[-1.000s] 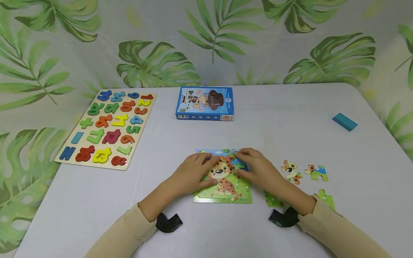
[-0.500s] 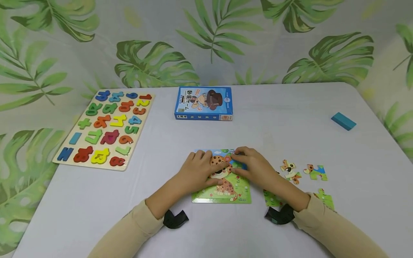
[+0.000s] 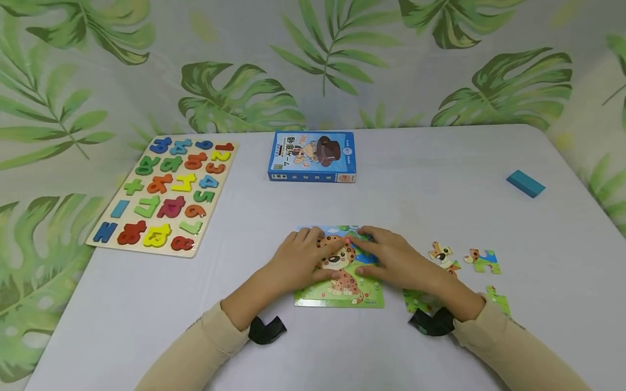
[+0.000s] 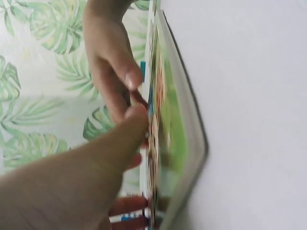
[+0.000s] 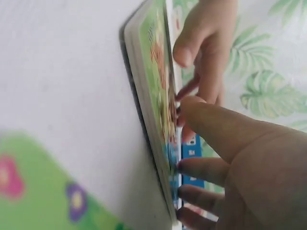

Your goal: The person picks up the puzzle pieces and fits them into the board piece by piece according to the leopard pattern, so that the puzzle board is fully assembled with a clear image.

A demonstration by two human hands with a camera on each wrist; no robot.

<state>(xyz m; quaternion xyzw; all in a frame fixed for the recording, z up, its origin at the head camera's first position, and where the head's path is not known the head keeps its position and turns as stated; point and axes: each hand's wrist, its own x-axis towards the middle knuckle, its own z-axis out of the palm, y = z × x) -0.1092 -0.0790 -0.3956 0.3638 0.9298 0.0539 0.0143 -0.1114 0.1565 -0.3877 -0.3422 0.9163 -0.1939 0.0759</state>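
A jigsaw puzzle board [image 3: 313,302] showing a spotted leopard cub on green grass lies flat on the white table. My left hand [image 3: 298,260] rests on its left side, index finger reaching across the cub's head and thumb over its body. From the right, my right hand [image 3: 398,260] touches the blue upper right area, its index fingertip meeting the left one near the cub's ear. Both hands have extended fingers. Side on, the left wrist view has the left thumb [image 4: 127,129] over the board; in the right wrist view the right fingers [image 5: 206,170] come down at the board's face.
Right of the board lie loose puzzle pieces: a dog-face piece [image 3: 442,252], a blue-and-green piece [image 3: 484,260], a green piece [image 3: 498,300] and a flowered one [image 3: 418,300] partly under the right wrist. Farther off are a number board [image 3: 146,248], a blue box [image 3: 313,155] and a teal block [image 3: 525,183].
My left hand has shifted right over the cub's face, its index finger now at the ear. My right index finger has stretched left toward it, and the right thumb has moved lower.
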